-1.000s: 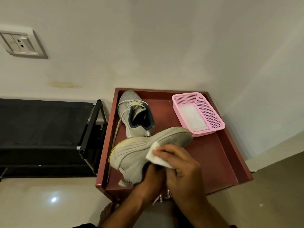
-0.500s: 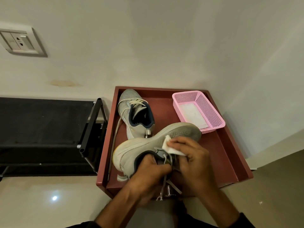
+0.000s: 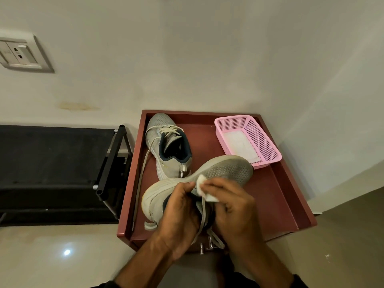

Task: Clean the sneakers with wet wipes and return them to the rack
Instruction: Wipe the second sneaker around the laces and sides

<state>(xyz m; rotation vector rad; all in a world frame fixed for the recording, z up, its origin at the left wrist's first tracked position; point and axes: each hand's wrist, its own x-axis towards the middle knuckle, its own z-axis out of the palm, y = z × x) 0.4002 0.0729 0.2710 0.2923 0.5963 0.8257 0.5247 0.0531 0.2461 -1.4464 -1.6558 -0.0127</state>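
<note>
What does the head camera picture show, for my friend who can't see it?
Two hands clean a grey sneaker over a red-brown tray: the left hand grips it, and the right hand presses a white wipe against it. A second sneaker and a pink basket sit on the tray, with a black rack on the left.

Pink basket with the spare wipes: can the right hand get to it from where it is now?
Probably yes. The pink basket sits open-topped beyond the right hand, with bare tray between; only the held sneaker's toe edges near, and the hand still pinches a wipe.
</note>
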